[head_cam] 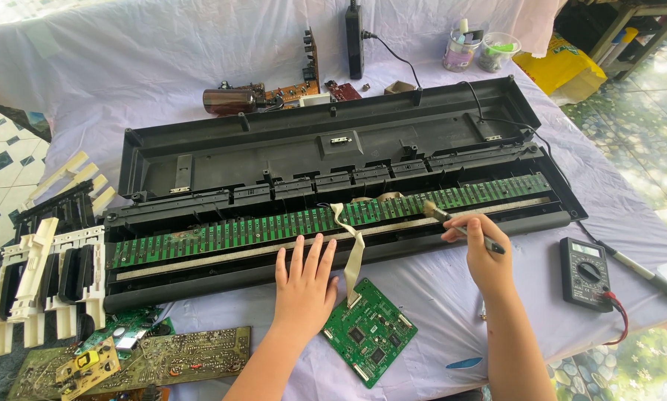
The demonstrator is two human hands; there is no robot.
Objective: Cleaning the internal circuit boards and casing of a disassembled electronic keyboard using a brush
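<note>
In the head view, the right hand [476, 239] is clamped on a slim brush [463, 228], its bristle tip on the long green ribbed circuit strip [311, 220] at frame centre. The left hand [304, 286] lies flat, fingers spread, on the black plastic keyboard shell [326, 141] (front edge). A pale ribbon cable [354, 252] runs to a small green board [369, 332] on the cloth-covered bench [437, 289]; a multimeter [586, 273] sits right.

Bright, even daylight, soft shadows, sharp focus, slight wide-angle bending at edges.
</note>
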